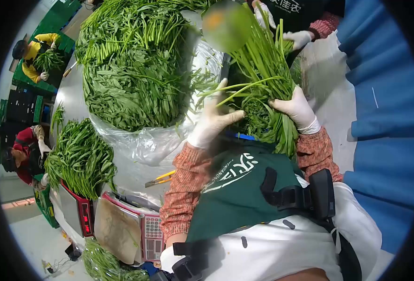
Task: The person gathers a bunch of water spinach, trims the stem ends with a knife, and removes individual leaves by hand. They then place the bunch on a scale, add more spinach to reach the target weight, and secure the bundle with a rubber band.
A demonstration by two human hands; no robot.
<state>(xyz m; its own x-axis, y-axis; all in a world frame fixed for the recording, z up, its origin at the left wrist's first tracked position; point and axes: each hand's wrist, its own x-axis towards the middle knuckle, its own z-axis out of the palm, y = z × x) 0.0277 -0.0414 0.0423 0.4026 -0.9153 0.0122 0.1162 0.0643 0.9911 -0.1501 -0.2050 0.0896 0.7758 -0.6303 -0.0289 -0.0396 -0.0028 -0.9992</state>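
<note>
My left hand (214,119), in a white glove, is open beside the greens, thumb and forefinger spread apart; a few loose stems (246,85) cross near its fingertips. A white glove also covers my right hand (299,111), which is closed round the side of a long bunch of leafy greens (263,61), its thumb over the leaves. The bunch's stems point up and its leaves hang down between my hands. Some of my fingers are hidden by the greens. A blurred round patch covers part of the view above the bunch.
A large heap of greens (132,70) lies on plastic sheeting (141,143). Yellow-handled cutters (160,179), two scales (152,229) and more greens (80,157) are at the left. Opposite, a co-worker's gloved hands (298,39) are near the stems. Two other people are at far left.
</note>
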